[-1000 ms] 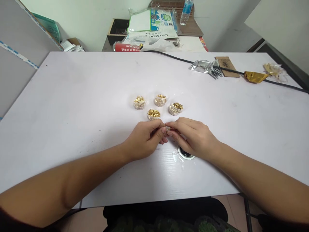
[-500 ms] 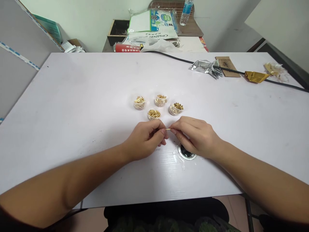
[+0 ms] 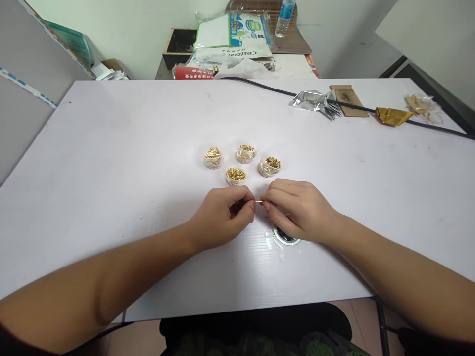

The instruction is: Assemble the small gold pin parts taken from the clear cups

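Between my two hands is a thin gold-coloured metal pin, its ends pinched by the fingertips of my left hand and my right hand. Just beyond them stand several small clear cups of gold parts: long pins in the left cup, small pieces in the back cup, pointed pieces in the right cup, short pins in the front cup. My right hand partly covers a round black disc with a silver rim.
A black cable crosses the back of the white table. Beside it lie silver foil, brown card, gold foil and a small plastic bag. Behind stands a water bottle.
The fingers of my left hand have curled in more, and the pin lies slightly lower and more level between my fingertips. The whole view has shifted slightly.
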Action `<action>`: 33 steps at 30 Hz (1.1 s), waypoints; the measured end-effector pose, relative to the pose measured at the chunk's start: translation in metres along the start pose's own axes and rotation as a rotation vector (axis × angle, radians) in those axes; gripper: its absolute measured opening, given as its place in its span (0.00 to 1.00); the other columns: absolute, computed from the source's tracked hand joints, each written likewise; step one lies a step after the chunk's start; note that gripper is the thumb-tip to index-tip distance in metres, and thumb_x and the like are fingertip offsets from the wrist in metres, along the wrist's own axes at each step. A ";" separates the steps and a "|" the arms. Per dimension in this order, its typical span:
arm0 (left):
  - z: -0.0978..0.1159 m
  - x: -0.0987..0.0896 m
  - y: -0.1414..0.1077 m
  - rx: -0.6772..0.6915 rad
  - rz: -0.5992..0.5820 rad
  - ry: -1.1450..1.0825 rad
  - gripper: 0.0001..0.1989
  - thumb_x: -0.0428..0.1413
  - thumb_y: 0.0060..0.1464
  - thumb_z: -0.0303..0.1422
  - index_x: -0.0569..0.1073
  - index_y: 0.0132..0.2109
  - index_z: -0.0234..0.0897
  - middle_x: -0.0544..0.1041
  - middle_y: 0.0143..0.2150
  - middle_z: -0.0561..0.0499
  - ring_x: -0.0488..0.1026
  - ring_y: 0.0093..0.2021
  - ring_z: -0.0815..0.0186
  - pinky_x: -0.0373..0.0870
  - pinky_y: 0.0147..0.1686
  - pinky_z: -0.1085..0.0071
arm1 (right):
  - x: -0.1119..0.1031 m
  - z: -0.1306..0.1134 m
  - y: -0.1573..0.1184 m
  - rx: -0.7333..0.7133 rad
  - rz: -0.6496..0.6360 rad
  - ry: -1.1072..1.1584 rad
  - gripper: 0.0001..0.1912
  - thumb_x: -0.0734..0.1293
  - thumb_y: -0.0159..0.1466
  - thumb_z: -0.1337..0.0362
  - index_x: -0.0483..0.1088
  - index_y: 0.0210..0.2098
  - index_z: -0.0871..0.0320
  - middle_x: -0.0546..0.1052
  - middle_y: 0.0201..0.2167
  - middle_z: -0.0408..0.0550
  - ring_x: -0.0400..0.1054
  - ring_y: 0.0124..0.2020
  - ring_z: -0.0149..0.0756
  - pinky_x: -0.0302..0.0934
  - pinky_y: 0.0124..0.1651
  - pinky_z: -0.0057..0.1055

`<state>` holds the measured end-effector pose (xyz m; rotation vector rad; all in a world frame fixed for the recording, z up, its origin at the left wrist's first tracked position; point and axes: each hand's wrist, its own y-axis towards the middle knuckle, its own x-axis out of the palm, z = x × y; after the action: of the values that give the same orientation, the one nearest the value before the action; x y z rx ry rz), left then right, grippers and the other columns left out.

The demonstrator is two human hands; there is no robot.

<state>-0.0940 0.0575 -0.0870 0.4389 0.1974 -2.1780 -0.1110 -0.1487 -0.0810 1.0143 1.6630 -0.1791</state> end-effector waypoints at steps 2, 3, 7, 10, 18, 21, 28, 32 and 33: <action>0.001 0.000 0.000 0.062 0.028 0.108 0.08 0.50 0.57 0.27 0.70 0.31 0.35 0.70 0.22 0.56 0.63 0.21 0.74 0.61 0.23 0.76 | 0.000 0.000 0.000 -0.004 0.005 0.017 0.09 0.58 0.65 0.72 0.67 0.30 0.59 0.65 0.23 0.43 0.57 0.24 0.32 0.54 0.27 0.29; 0.001 0.000 -0.001 0.106 0.042 0.168 0.08 0.49 0.57 0.26 0.69 0.31 0.35 0.68 0.21 0.57 0.61 0.21 0.74 0.60 0.24 0.76 | 0.001 0.001 0.000 -0.006 0.007 0.026 0.09 0.58 0.65 0.72 0.67 0.30 0.59 0.65 0.23 0.43 0.57 0.24 0.31 0.54 0.26 0.29; -0.002 -0.003 -0.001 0.254 0.035 0.357 0.08 0.48 0.58 0.26 0.66 0.31 0.36 0.65 0.23 0.57 0.59 0.22 0.74 0.58 0.25 0.76 | 0.001 0.002 -0.001 -0.006 -0.003 0.060 0.09 0.58 0.66 0.72 0.68 0.32 0.59 0.65 0.23 0.42 0.57 0.24 0.30 0.53 0.26 0.27; -0.005 -0.006 0.000 0.285 0.005 0.406 0.07 0.47 0.59 0.25 0.65 0.32 0.36 0.66 0.25 0.57 0.59 0.23 0.73 0.58 0.26 0.76 | 0.001 0.003 -0.001 -0.001 -0.012 0.111 0.08 0.59 0.66 0.72 0.68 0.33 0.59 0.65 0.24 0.42 0.57 0.24 0.29 0.54 0.27 0.26; -0.008 -0.008 0.001 0.262 -0.031 0.376 0.10 0.47 0.60 0.26 0.64 0.30 0.36 0.62 0.23 0.58 0.57 0.23 0.74 0.56 0.25 0.76 | 0.004 0.004 0.000 0.043 -0.014 0.235 0.08 0.59 0.68 0.71 0.68 0.35 0.59 0.67 0.24 0.42 0.59 0.24 0.28 0.55 0.26 0.24; -0.008 -0.007 0.001 0.256 -0.041 0.359 0.10 0.47 0.60 0.26 0.63 0.29 0.36 0.62 0.23 0.58 0.57 0.23 0.74 0.56 0.25 0.77 | 0.006 0.003 0.000 0.071 -0.009 0.269 0.08 0.60 0.68 0.72 0.69 0.35 0.59 0.67 0.24 0.41 0.59 0.23 0.28 0.56 0.26 0.24; -0.009 -0.007 0.001 0.276 -0.043 0.344 0.10 0.46 0.61 0.25 0.63 0.30 0.36 0.63 0.24 0.57 0.58 0.24 0.73 0.57 0.25 0.76 | 0.014 0.005 -0.003 0.095 0.026 0.335 0.08 0.60 0.67 0.71 0.70 0.36 0.58 0.71 0.26 0.42 0.61 0.23 0.28 0.56 0.26 0.25; -0.011 -0.006 0.001 0.286 -0.039 0.337 0.10 0.46 0.61 0.25 0.62 0.30 0.36 0.63 0.24 0.57 0.57 0.24 0.74 0.56 0.25 0.77 | 0.015 0.006 -0.004 0.089 0.027 0.332 0.09 0.60 0.67 0.72 0.70 0.37 0.58 0.71 0.26 0.43 0.61 0.23 0.28 0.56 0.26 0.25; -0.011 -0.006 0.001 0.286 -0.040 0.337 0.10 0.46 0.61 0.25 0.62 0.30 0.36 0.63 0.24 0.57 0.57 0.24 0.74 0.56 0.25 0.76 | 0.016 0.006 -0.004 0.088 0.031 0.336 0.09 0.60 0.67 0.72 0.70 0.37 0.58 0.71 0.26 0.43 0.61 0.23 0.28 0.56 0.26 0.25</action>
<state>-0.0874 0.0647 -0.0947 0.9728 0.0779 -2.1662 -0.1096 -0.1466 -0.0980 1.1843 1.9547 -0.0632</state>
